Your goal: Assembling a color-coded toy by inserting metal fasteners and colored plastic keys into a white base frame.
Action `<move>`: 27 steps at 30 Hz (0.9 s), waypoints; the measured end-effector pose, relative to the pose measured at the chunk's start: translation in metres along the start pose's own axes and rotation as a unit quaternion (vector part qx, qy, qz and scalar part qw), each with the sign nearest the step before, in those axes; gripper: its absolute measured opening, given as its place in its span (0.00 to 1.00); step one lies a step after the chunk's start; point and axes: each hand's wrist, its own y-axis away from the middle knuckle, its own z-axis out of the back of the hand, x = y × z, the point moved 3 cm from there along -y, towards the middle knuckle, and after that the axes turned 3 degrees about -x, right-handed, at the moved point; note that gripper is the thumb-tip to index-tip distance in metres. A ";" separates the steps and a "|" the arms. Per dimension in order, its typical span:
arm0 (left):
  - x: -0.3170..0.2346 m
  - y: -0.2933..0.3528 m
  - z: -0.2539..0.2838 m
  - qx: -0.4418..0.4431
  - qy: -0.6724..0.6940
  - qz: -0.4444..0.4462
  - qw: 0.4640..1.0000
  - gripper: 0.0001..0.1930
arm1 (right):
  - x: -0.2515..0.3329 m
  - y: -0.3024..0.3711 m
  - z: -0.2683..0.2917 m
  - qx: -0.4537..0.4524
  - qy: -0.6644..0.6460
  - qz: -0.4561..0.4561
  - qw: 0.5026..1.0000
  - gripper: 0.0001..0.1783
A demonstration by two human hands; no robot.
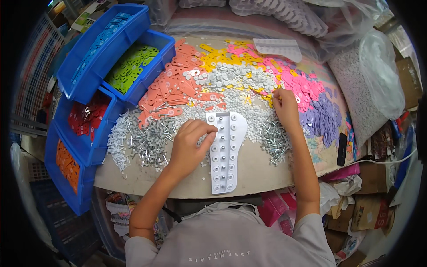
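Observation:
A white plastic board [242,128], rounded at one side, lies at the table's front edge before me. Metal studs run down its middle channel, with a row of white round pieces along each side. My left hand [190,143] is at the board's upper left edge, thumb and forefinger nearly together; whatever is between them is too small to make out. Over to the right, my right hand [285,107] has its fingers closed at the edge of the yellow tabs [269,100] and pink tabs [304,91]. Its fingertips hide what they hold, if anything.
Blue bins [153,84] with coloured tabs stand at the left. Heaps of salmon tabs [171,86], white discs [242,75], metal pins [275,142] and purple tabs [322,118] cover the table. A black device [342,149] and a bag of pellets [364,84] lie right.

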 end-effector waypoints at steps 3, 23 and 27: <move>-0.002 0.003 -0.001 0.003 0.006 0.003 1.000 0.04 | 0.001 0.002 0.001 -0.012 0.058 0.022 0.998 0.06; -0.034 0.074 -0.009 0.060 0.223 0.103 0.968 0.08 | 0.167 0.148 0.014 0.285 -0.585 -0.323 0.687 0.03; -0.020 0.092 -0.002 0.059 0.213 0.177 0.959 0.05 | 0.167 0.152 0.024 0.225 -0.536 -0.330 0.744 0.02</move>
